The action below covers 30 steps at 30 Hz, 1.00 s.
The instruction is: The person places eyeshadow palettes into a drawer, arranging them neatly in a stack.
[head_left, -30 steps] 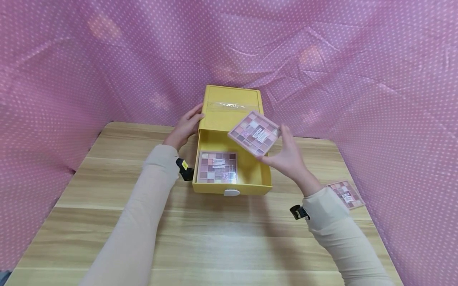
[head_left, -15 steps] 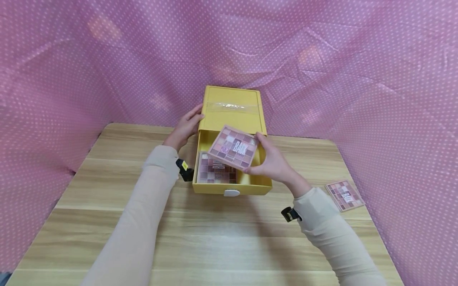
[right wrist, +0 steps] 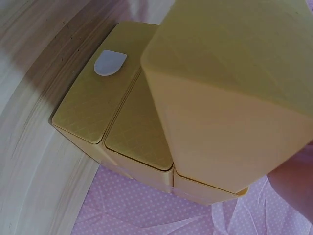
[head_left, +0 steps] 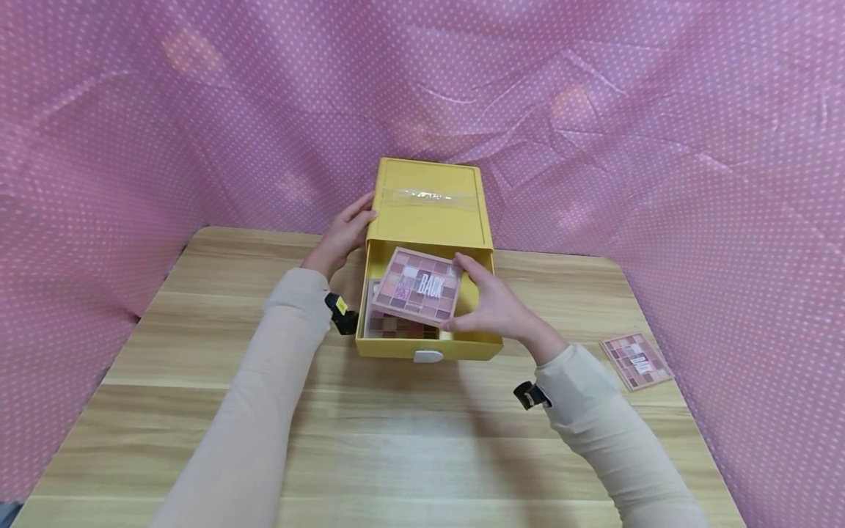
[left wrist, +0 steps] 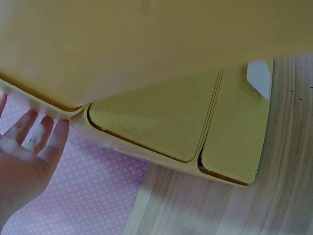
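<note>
My right hand [head_left: 495, 308] pinches the right edge of a pink eyeshadow palette [head_left: 417, 284] marked BACK, thumb at its near corner and fingers at its far one. The palette tilts over the left part of a pulled-out yellow drawer [head_left: 462, 349]. Beneath it, partly covered, a second palette [head_left: 403, 328] lies in that drawer. My left hand [head_left: 342, 233] rests against the left side of the yellow drawer cabinet [head_left: 432, 220]. In the left wrist view, the left fingers [left wrist: 56, 139] are extended, their tips touching the cabinet's edge.
Another palette [head_left: 637, 361] lies on the wooden table [head_left: 409, 447] at the far right. Below the pulled-out drawer, the cabinet has closed drawers [right wrist: 139, 125], the lowest showing a white handle [right wrist: 110, 62]. Pink dotted cloth [head_left: 297, 95] surrounds the table's back and sides.
My right hand has carried its palette leftward and down, from above the drawer's right side to over the palette inside. The left hand has stayed against the cabinet.
</note>
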Available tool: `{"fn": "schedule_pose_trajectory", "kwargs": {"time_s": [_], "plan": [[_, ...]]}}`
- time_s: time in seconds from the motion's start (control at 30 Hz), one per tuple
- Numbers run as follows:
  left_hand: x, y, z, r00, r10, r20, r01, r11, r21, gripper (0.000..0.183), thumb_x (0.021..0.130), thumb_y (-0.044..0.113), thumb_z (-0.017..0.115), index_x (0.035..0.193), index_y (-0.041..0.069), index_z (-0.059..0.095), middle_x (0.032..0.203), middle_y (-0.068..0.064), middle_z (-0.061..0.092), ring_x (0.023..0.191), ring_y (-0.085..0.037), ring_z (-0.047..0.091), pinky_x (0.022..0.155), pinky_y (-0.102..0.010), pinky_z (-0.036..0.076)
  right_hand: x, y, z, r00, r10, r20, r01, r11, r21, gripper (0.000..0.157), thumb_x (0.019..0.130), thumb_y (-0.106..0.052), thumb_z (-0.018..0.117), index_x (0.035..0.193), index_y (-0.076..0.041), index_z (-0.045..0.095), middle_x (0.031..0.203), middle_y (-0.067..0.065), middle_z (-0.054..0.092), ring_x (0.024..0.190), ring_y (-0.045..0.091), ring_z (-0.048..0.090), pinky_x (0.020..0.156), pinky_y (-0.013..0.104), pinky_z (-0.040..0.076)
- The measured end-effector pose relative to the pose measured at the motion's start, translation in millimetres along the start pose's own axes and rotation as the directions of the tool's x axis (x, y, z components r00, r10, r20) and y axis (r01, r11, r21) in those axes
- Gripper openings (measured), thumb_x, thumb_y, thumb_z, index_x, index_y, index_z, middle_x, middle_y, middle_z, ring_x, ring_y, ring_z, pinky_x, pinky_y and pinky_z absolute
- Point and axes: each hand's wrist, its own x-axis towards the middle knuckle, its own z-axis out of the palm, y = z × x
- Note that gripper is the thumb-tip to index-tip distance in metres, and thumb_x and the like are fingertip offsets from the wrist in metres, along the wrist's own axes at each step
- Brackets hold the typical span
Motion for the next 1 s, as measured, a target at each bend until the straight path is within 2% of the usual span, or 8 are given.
{"fn": "schedule_pose_trajectory", "kwargs": {"time_s": [0.23,0.43,0.7,1.0], "plan": [[-0.7,-0.9,-0.9,1.0,0.012,0.007,-0.012,1.0,-0.01,0.046,0.088,0.021,0.049,0.132,0.024,0.036,0.134,0.0,0.035,0.103,-0.023,0.049,0.079,-0.03,0.045,6.5,-0.4,2.4,0.998,0.003,0.064,0.0,0.999,-0.051,0.107,0.054,-0.036,0.078,0.136,-0.001,0.019,0.131,0.01,0.034,0.118,0.022,0.031,0.097,0.039,0.025],[-0.9,-0.7,-1.5,1.0,0.008,0.019,-0.007,0.999,-0.046,0.045,0.089,0.018,0.048,0.133,0.022,0.036,0.133,-0.002,0.035,0.102,-0.023,0.05,0.078,-0.03,0.046,13.4,0.0,5.7,0.993,0.022,0.12,-0.015,0.998,-0.06,0.11,0.051,-0.035,0.079,0.136,-0.001,0.018,0.137,0.012,0.025,0.122,0.023,0.025,0.099,0.039,0.021],[-2.5,0.1,-0.2,1.0,-0.022,0.002,0.022,1.0,-0.005,0.046,0.088,0.023,0.05,0.132,0.027,0.037,0.133,0.002,0.035,0.1,-0.021,0.05,0.081,-0.033,0.044,18.7,2.8,10.2,0.985,-0.005,0.171,0.026,0.992,-0.12,0.109,0.052,-0.035,0.08,0.135,0.001,0.019,0.138,0.016,0.021,0.124,0.027,0.02,0.101,0.039,0.017],[-1.7,-0.7,-0.6,1.0,-0.005,0.009,0.005,1.0,-0.014,0.046,0.088,0.021,0.049,0.132,0.025,0.036,0.133,-0.001,0.036,0.1,-0.022,0.051,0.078,-0.03,0.045,22.3,2.9,16.3,0.97,-0.049,0.238,0.093,0.979,-0.179,0.105,0.057,-0.018,0.079,0.135,0.006,0.013,0.139,0.02,0.014,0.126,0.026,0.013,0.102,0.032,0.012]]}}
